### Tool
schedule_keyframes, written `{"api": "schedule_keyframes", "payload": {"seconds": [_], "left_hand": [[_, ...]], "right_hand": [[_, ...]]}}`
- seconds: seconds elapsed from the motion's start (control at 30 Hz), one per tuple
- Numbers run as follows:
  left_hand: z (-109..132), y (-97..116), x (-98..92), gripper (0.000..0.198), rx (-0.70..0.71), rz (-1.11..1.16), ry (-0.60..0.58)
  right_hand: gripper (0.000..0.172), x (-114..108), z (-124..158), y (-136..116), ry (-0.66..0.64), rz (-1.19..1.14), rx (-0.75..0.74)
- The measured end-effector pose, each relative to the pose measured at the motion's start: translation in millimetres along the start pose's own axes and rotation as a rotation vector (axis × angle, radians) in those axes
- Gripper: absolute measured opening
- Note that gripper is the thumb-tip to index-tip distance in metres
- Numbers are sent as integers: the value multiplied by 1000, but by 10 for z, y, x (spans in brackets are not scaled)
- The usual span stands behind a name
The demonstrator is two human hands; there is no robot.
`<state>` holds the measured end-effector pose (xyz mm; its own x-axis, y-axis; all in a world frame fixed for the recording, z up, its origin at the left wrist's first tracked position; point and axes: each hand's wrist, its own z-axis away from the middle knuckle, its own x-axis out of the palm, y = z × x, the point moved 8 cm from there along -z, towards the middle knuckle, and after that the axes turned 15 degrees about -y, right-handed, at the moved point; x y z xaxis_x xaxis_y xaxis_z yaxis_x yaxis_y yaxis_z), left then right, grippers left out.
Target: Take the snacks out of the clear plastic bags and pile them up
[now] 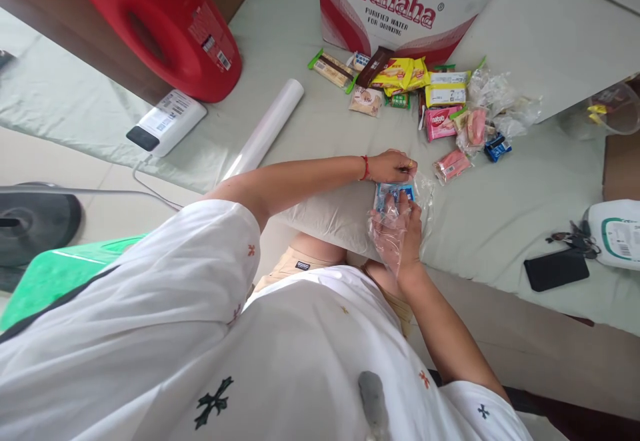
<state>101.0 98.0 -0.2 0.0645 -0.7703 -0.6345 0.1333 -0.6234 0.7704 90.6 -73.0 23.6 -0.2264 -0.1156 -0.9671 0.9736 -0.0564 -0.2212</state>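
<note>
My left hand (391,166), with a red cord on its wrist, is closed with fingertips pinched at the upper edge of a clear plastic bag (426,191). Just below it, my right hand (403,224) is covered partly by the same thin film, fingers curled over a blue and white snack packet (383,196). Film and fingers hide part of the packet. Beyond my hands lies a pile of wrapped snacks, among them a pink Nabati packet (443,123), yellow packets (400,74) and a pink wafer packet (452,164).
A roll of clear film (270,121) lies left of my hands. A Wahaha water carton (400,8) stands behind the snacks. Crumpled clear bags (510,104) lie at the pile's right. A red jug (200,41), a white device (167,121), a black phone (557,269) and keys (575,238) are farther out.
</note>
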Motion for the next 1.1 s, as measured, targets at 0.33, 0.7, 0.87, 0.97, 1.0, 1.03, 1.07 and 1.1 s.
{"api": "schedule_keyframes", "payload": {"seconds": [0.33, 0.7, 0.87, 0.97, 1.0, 1.03, 1.07, 1.1], "left_hand": [[2, 318, 243, 18, 35, 208, -240], [39, 268, 280, 33, 96, 11, -115], [62, 256, 269, 39, 102, 1, -38], [74, 241, 256, 45, 87, 15, -20], [78, 238, 248, 46, 84, 24, -16], [81, 239, 240, 45, 85, 37, -12], [84, 242, 232, 43, 91, 53, -11], [86, 246, 225, 40, 96, 72, -10]], "right_hand": [[50, 142, -183, -101, -55, 35, -39], [48, -43, -40, 221, -84, -97, -410], [40, -268, -98, 542, 120, -295, 0], [50, -231, -170, 754, 80, -363, 244], [53, -206, -201, 809, 43, -391, 285], [53, -182, -229, 859, 8, -426, 313], [51, -161, -253, 897, -23, -466, 327], [48, -150, -273, 917, -42, -506, 329]]}}
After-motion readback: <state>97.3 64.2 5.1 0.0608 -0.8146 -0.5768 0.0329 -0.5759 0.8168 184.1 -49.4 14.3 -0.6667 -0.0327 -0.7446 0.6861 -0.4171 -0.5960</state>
